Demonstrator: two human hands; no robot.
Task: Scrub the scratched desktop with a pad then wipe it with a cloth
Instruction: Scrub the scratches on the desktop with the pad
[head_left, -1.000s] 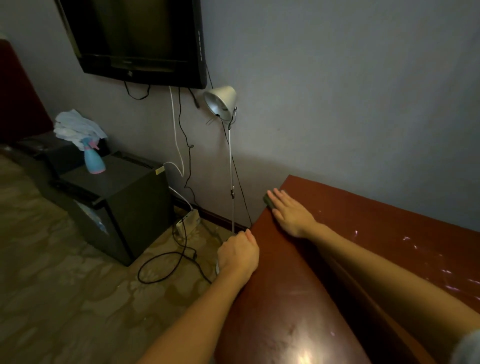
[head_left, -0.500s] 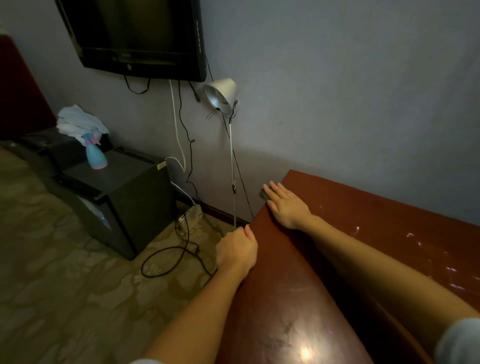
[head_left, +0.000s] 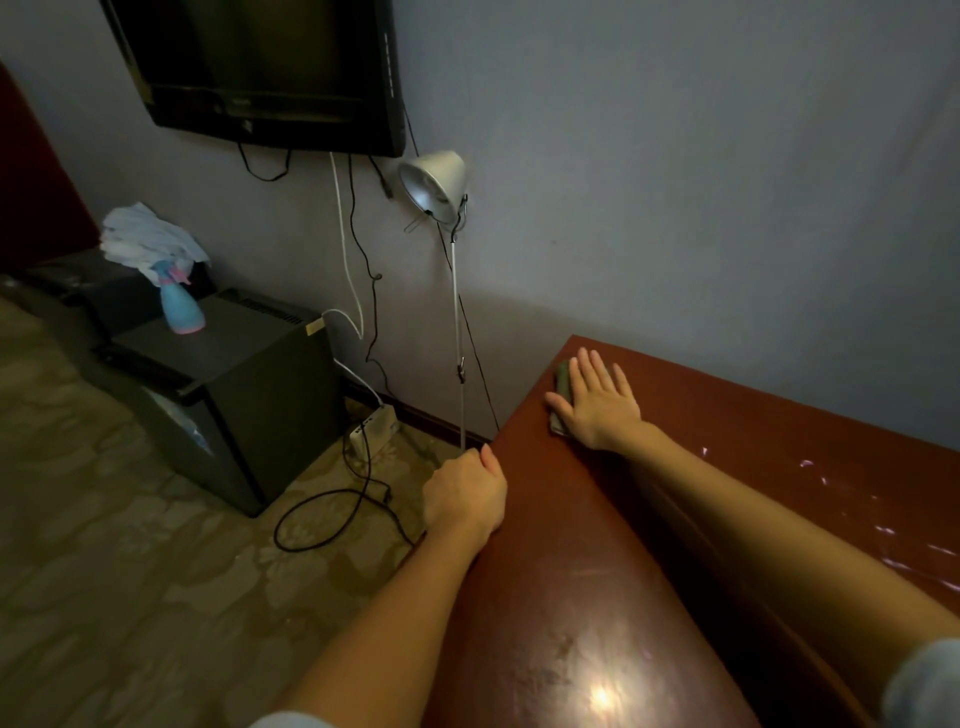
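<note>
The reddish-brown desktop (head_left: 597, 545) fills the lower right, scuffed and with pale marks toward its right side. My right hand (head_left: 597, 402) lies flat with straight fingers near the desk's far left corner, pressing a dark green scrub pad (head_left: 561, 387) whose edge shows left of the palm. My left hand (head_left: 465, 496) grips the desk's left edge with curled fingers. A crumpled white cloth (head_left: 145, 236) lies at the far left, on a dark unit behind the spray bottle.
A blue and pink spray bottle (head_left: 179, 304) stands on a black cabinet (head_left: 234, 384) left of the desk. A floor lamp (head_left: 436, 184) stands between cabinet and desk. Cables and a power strip (head_left: 371, 428) lie on the floor. A TV (head_left: 270, 73) hangs on the wall.
My right hand with the pad has slid a little rightward along the far corner of the desktop. My left hand stays on the desk edge.
</note>
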